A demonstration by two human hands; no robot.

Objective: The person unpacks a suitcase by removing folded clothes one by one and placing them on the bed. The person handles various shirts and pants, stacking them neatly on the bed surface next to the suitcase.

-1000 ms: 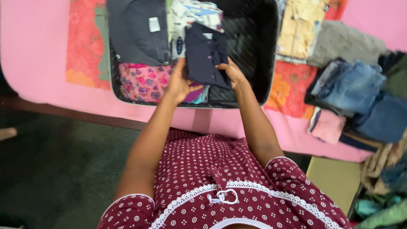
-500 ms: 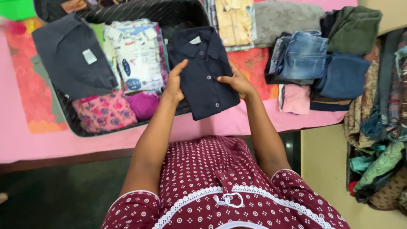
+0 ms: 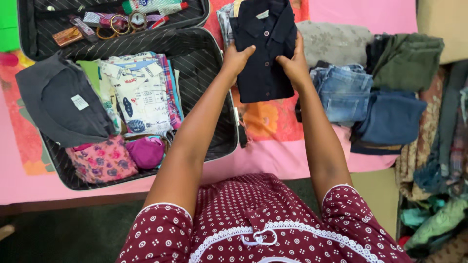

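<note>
Both hands hold a folded dark navy button shirt [image 3: 263, 53] over the pink bed cover, to the right of the open black suitcase [image 3: 195, 63]. My left hand [image 3: 236, 59] grips its left edge and my right hand [image 3: 294, 64] grips its right edge. The shirt hangs above an orange patterned cloth [image 3: 263, 119] and covers part of a pale garment behind it. Inside the suitcase lie a grey folded garment [image 3: 61, 102], a white printed shirt [image 3: 139, 90], a pink floral cloth [image 3: 100, 160] and a magenta bundle [image 3: 146, 152].
Folded jeans [image 3: 343, 90], a dark blue garment [image 3: 392, 117], a grey cloth [image 3: 334, 44] and an olive garment [image 3: 407, 53] lie at the right. The suitcase lid pocket [image 3: 112, 19] holds bangles and small items. A heap of clothes [image 3: 438, 195] sits beside the bed.
Both hands have carried the navy shirt out of the suitcase and farther right and away, over the clothes beside it. The view has shifted, showing more of the suitcase lid.
</note>
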